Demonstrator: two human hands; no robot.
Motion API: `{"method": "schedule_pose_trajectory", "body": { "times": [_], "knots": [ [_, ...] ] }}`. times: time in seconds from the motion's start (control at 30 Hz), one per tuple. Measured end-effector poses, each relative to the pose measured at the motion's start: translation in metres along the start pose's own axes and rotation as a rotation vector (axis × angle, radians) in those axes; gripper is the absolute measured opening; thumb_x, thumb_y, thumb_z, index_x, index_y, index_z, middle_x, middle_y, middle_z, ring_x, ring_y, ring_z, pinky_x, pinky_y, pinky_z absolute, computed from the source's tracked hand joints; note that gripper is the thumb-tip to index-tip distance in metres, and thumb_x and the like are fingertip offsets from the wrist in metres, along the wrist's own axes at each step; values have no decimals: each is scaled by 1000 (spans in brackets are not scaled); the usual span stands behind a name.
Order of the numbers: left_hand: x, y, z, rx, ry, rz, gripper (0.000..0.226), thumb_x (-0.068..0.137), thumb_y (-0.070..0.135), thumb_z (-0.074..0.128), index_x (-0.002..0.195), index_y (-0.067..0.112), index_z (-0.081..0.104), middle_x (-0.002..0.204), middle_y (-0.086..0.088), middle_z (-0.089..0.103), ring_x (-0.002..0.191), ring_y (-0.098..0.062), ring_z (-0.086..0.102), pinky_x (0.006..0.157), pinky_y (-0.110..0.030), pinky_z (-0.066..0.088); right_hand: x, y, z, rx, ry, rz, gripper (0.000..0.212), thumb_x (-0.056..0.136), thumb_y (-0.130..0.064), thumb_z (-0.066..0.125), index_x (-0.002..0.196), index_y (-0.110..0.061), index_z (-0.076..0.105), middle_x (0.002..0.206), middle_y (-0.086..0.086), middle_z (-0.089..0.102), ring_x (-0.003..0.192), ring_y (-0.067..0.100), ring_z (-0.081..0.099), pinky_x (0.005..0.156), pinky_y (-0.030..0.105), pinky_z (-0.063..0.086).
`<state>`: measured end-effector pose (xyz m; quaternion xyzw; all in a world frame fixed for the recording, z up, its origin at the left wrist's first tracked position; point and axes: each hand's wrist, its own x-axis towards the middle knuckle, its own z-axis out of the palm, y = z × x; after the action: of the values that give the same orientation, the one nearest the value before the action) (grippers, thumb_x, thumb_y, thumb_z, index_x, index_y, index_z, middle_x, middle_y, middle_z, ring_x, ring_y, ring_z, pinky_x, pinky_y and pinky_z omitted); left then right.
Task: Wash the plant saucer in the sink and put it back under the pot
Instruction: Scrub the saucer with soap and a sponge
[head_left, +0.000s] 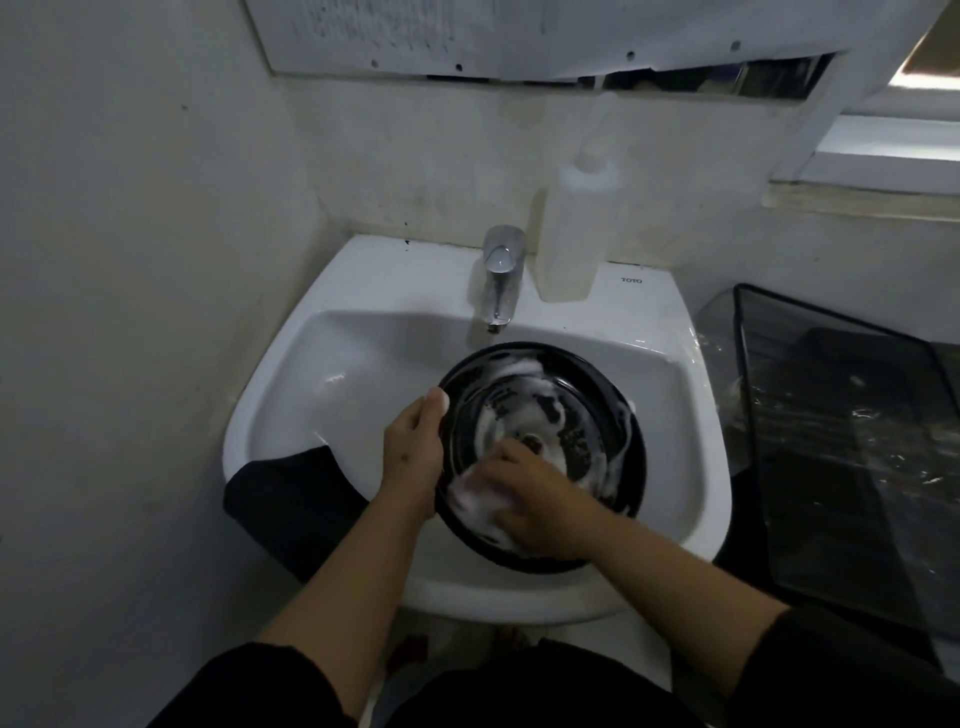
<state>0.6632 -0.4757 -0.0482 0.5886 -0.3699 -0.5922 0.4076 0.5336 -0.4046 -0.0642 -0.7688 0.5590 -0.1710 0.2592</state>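
A round black plant saucer (587, 384), streaked with white foam, is held tilted inside the white sink (363, 353). My left hand (413, 452) grips its left rim, thumb on top. My right hand (540, 501) presses a soapy pink-white sponge (475, 493) against the saucer's lower inside. The pot is not in view.
A chrome tap (498, 280) stands at the back of the sink, with no water visibly running. A tall white bottle (571, 234) stands beside it on the right. A dark cloth (291, 499) hangs over the sink's left rim. A black wire rack with plastic (841, 447) stands to the right.
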Motion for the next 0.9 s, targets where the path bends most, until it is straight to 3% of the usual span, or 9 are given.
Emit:
{"method": "schedule_pose_trajectory", "body": {
  "times": [0.13, 0.27, 0.33, 0.43, 0.57, 0.67, 0.73, 0.83, 0.9],
  "knots": [
    [-5, -1, 9, 19, -62, 12, 30, 95, 30, 52, 72, 16, 65, 81, -8, 68, 79, -21, 63, 76, -34, 51, 34, -1, -4, -130, 288, 69, 40, 78, -15, 48, 114, -3, 62, 112, 19, 59, 96, 31, 53, 83, 29, 38],
    [-12, -5, 13, 24, -86, 5, 31, 97, 27, 49, 73, 17, 66, 79, -8, 68, 80, -23, 63, 77, -36, 52, 43, 25, -19, -122, 387, 492, 71, 67, -17, 74, 130, -4, 44, 131, 18, 41, 111, 25, 39, 84, 24, 37],
    [-13, -6, 15, 42, -85, 42, 28, 97, 26, 48, 75, 19, 65, 80, -3, 67, 80, -19, 63, 72, -29, 52, 44, 10, -7, -322, 368, 305, 61, 52, -22, 79, 108, -1, 63, 103, 17, 60, 94, 31, 55, 76, 29, 48],
    [-11, 0, 12, 50, -67, 116, 25, 97, 25, 47, 79, 24, 63, 80, 5, 66, 77, -9, 61, 65, -15, 51, 48, -2, 6, -394, 294, 67, 30, 65, -18, 54, 84, -2, 70, 83, 15, 65, 85, 27, 53, 75, 30, 45],
    [-10, 3, 2, -2, -4, 81, 30, 96, 27, 50, 72, 17, 64, 76, -4, 65, 75, -19, 61, 73, -30, 51, 40, 40, -27, -390, 351, 319, 46, 59, 1, 74, 103, 3, 64, 108, 24, 60, 95, 40, 59, 76, 40, 50],
    [-7, 3, -4, -43, 73, 53, 31, 96, 27, 51, 69, 19, 64, 71, 1, 64, 69, -13, 60, 63, -24, 50, 13, 43, -32, -457, 344, 443, 37, 52, -10, 82, 83, -4, 64, 88, 20, 62, 74, 39, 61, 56, 41, 50],
    [-5, 1, -5, -35, 92, 74, 33, 96, 26, 52, 66, 15, 63, 69, 1, 62, 68, -12, 57, 62, -22, 47, -9, 38, -16, -474, 277, 482, 33, 56, -21, 79, 80, -5, 63, 85, 18, 61, 78, 39, 59, 57, 39, 49],
    [-6, -6, -1, 43, 102, 128, 35, 96, 26, 50, 66, 11, 59, 72, -5, 58, 71, -15, 52, 67, -26, 44, -27, 21, 9, -213, 205, 508, 29, 82, -28, 57, 92, -1, 60, 98, 18, 57, 95, 36, 56, 71, 36, 43],
    [-6, -9, 2, 45, 122, 134, 34, 96, 27, 50, 69, 10, 60, 74, -8, 58, 74, -16, 52, 69, -28, 43, -23, 3, 14, -153, 219, 306, 21, 88, -25, 54, 82, -6, 58, 88, 8, 55, 85, 26, 53, 67, 27, 32]
  ]
}}
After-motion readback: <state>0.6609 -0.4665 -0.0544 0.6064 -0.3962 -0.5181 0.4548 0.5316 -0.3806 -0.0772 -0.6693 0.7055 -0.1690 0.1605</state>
